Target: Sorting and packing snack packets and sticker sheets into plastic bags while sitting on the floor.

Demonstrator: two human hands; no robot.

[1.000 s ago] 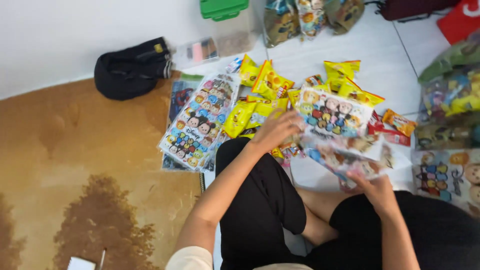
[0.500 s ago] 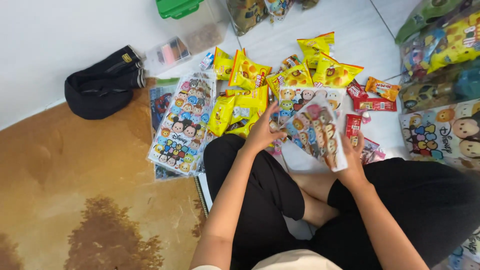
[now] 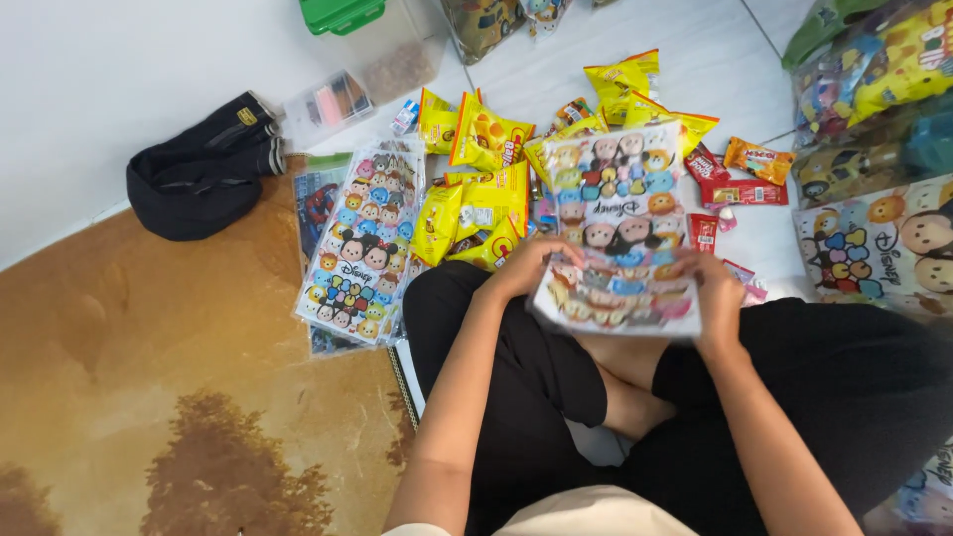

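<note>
Hands at work over my crossed legs: I see my left hand (image 3: 523,266) and right hand (image 3: 717,298) each grasping 1 side edge of a cartoon-printed plastic bag (image 3: 615,288), held flat just above my knees, near yellow snack packets (image 3: 476,213) on the white tiled floor (image 3: 715,79).

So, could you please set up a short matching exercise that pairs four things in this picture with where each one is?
Things:
1. cartoon-print bag
2. black pouch
3. green lid
4. stack of cartoon-print bags

Places:
A. top edge, on a clear box
B. flat at the rug's edge
C. against the white wall, far left
D. held between the left hand and right hand

Pairs: 1-D, 2-C, 3-A, 4-B
</note>
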